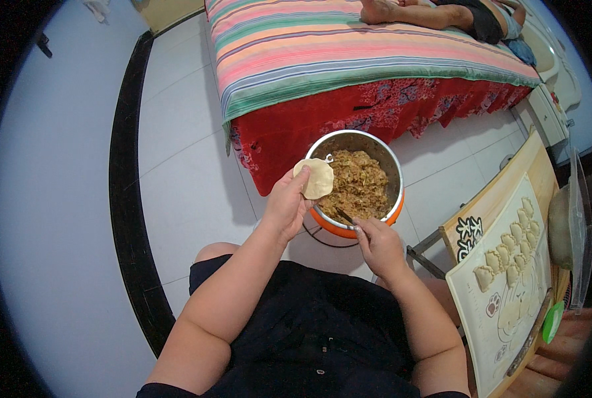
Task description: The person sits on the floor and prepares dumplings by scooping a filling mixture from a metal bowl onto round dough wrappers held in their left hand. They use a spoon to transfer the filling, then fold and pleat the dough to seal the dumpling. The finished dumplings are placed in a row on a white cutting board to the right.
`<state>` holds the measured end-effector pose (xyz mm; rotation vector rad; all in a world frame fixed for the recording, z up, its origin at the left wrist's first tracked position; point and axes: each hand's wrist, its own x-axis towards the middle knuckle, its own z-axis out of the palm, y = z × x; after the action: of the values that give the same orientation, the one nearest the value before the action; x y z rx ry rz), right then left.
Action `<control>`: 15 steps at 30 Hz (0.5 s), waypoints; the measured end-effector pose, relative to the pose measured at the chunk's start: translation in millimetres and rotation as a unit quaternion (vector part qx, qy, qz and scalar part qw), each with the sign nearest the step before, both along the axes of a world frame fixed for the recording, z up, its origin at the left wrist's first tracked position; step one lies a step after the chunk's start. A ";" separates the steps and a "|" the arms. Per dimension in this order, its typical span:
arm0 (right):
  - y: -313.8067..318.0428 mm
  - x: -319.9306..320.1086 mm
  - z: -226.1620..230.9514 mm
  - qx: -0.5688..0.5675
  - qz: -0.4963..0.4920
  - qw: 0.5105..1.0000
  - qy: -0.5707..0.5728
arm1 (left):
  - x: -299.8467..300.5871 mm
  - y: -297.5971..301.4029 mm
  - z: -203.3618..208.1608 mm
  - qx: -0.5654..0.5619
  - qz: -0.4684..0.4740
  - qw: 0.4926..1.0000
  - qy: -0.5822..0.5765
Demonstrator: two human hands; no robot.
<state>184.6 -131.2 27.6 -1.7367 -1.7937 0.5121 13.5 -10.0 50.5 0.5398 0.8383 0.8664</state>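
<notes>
My left hand [288, 204] holds a round, pale dough wrapper [320, 179] over the left rim of a metal bowl [401, 174], thumb on top of it. The bowl holds a chunky brown and green minced filling [361, 174]. At the bowl's near edge, my right hand [381, 245] is closed around a thin dark utensil [343, 214], whose tip reaches the filling. Its exact kind is too small to make out. Several filled dumplings [508, 249] lie in rows on a white mat [470, 306] to my right.
An orange base [336, 229] sits under the bowl. The mat lies on a wooden table [452, 232], with a dark brown rod [531, 331] and a green object [553, 322] near its edge. Ahead stands a striped bed [296, 50] where another person [435, 16] lies.
</notes>
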 end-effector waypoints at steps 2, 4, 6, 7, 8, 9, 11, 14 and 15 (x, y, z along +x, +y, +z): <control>0.3 0.6 -2.2 0.008 0.006 1.000 0.001 | 0.0 0.0 0.0 0.002 -0.003 1.000 0.002; 1.7 2.4 -3.8 0.018 0.004 1.000 0.022 | -0.4 0.6 -1.3 0.003 -0.004 1.000 0.000; 1.1 0.5 -3.2 0.014 0.015 0.999 0.024 | 0.1 -0.7 0.6 0.003 0.001 1.000 0.000; 0.6 -1.0 -3.0 0.012 0.021 0.999 0.026 | 0.4 -1.2 1.2 0.003 0.004 1.000 -0.001; 0.2 -2.7 -2.8 0.012 0.029 0.999 0.024 | 0.3 -1.1 0.9 0.003 0.003 1.000 0.001; -0.5 -4.3 -2.4 0.013 0.037 0.999 0.022 | 0.2 -0.8 0.3 0.003 0.002 1.000 0.003; -1.6 -5.3 -2.1 0.015 0.051 0.999 0.011 | 0.2 -0.3 -0.8 0.002 -0.001 1.000 0.004; -2.3 -6.6 -3.2 0.030 0.073 0.997 -0.010 | -0.2 0.0 -1.9 0.001 -0.003 1.000 0.002; -2.8 -8.3 -4.4 0.041 0.079 0.996 -0.013 | -0.1 0.0 -2.0 0.001 -0.002 1.000 0.002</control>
<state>176.3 -133.9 23.3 -1.5615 -1.9516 0.4748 13.4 -10.0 48.4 0.5451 0.8389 0.8638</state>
